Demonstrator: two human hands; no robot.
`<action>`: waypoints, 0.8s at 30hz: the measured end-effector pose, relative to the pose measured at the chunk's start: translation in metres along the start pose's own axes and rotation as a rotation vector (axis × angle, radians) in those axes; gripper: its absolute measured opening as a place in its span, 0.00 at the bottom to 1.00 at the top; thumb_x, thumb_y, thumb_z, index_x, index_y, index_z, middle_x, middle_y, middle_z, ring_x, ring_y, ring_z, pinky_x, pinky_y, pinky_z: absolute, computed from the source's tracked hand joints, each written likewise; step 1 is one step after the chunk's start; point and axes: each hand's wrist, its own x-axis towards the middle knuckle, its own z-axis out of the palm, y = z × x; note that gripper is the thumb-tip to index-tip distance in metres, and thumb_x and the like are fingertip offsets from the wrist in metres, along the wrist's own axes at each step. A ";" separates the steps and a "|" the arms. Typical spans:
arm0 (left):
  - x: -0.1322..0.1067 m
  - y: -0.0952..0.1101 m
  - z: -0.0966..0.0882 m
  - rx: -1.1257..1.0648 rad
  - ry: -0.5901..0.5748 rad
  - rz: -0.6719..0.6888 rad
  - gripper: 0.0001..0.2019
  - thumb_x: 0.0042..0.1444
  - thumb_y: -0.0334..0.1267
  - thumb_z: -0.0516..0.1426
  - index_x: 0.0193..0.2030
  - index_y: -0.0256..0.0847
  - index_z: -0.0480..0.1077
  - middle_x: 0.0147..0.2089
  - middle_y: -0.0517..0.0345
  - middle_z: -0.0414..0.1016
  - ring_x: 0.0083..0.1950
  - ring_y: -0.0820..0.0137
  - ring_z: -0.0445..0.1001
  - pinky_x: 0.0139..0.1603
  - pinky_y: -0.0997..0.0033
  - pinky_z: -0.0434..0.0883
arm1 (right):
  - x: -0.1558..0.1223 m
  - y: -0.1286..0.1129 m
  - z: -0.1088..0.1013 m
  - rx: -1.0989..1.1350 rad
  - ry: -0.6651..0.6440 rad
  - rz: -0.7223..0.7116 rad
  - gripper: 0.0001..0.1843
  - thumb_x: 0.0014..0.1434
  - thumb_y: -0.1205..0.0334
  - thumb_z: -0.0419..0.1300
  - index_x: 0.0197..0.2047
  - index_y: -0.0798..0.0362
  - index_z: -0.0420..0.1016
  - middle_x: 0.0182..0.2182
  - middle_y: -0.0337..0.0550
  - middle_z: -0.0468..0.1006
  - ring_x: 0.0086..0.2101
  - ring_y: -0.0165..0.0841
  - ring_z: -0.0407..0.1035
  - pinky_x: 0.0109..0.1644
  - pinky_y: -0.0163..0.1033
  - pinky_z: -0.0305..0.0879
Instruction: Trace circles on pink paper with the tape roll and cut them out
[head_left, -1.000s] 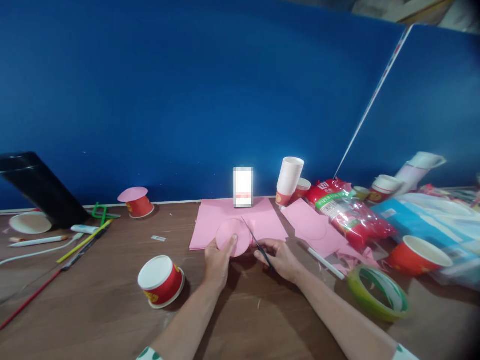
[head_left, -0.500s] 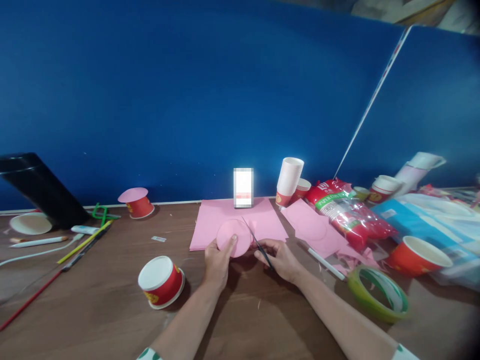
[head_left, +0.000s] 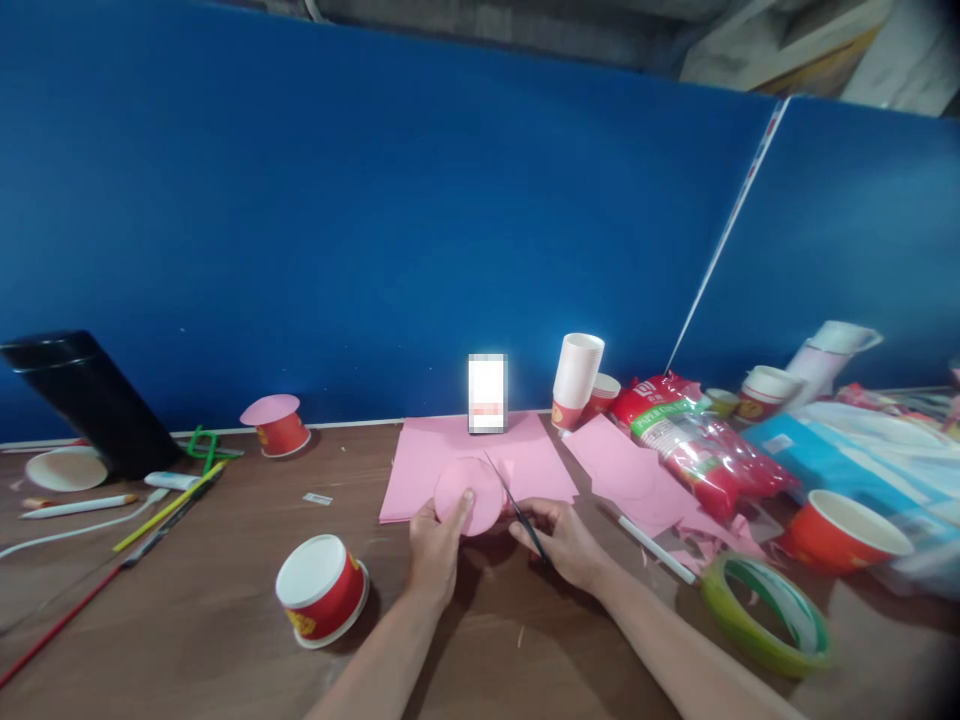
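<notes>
Apparently, the main change in the last second is in the view itself: the head camera tilts up a little, so more of the ceiling shows above the blue partition (head_left: 375, 200), and everything on the desk (head_left: 225, 600) sits lower than before. Between the two hands, almost nothing changes. The left hand (head_left: 435, 555) and the right hand (head_left: 566, 542) keep the same places toward each other, so I judge that the cutting work makes a short pause, perhaps for a check.

The pink paper disc (head_left: 485, 485) is in front of the person, above the near edge of the pink sheets (head_left: 420, 450). The left grip pinches it firmly, with the thumb lying on the upper face. The right grip is closed around the handle of the dark scissors (head_left: 529, 527), whose blade points away, just beside the right edge of the disc. If the blade touches the paper, I cannot tell.

As for its look, the disc is flat, plain and nearly round, and its outline seems quite smooth. Whether it is one layer or several, the picture does not show.
</notes>
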 end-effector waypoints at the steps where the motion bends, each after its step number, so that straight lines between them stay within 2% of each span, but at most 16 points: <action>1: 0.000 0.000 0.000 0.002 0.003 0.001 0.24 0.40 0.43 0.66 0.43 0.28 0.73 0.33 0.45 0.78 0.34 0.62 0.76 0.38 0.62 0.72 | 0.000 0.000 0.000 -0.001 -0.001 0.001 0.16 0.53 0.54 0.61 0.39 0.58 0.75 0.19 0.33 0.62 0.21 0.24 0.57 0.23 0.30 0.56; 11: 0.001 -0.001 -0.001 -0.006 0.029 0.013 0.23 0.40 0.42 0.66 0.42 0.29 0.73 0.34 0.46 0.78 0.34 0.63 0.76 0.39 0.64 0.72 | 0.000 0.004 -0.001 -0.028 0.003 0.019 0.16 0.53 0.51 0.61 0.36 0.57 0.74 0.20 0.34 0.63 0.21 0.25 0.58 0.24 0.30 0.56; 24: 0.002 -0.002 0.000 0.008 0.045 0.024 0.23 0.40 0.43 0.66 0.41 0.30 0.73 0.34 0.46 0.78 0.35 0.63 0.77 0.39 0.64 0.72 | -0.001 0.000 0.000 -0.024 0.005 0.007 0.18 0.52 0.51 0.61 0.38 0.58 0.76 0.20 0.35 0.64 0.21 0.25 0.57 0.24 0.30 0.58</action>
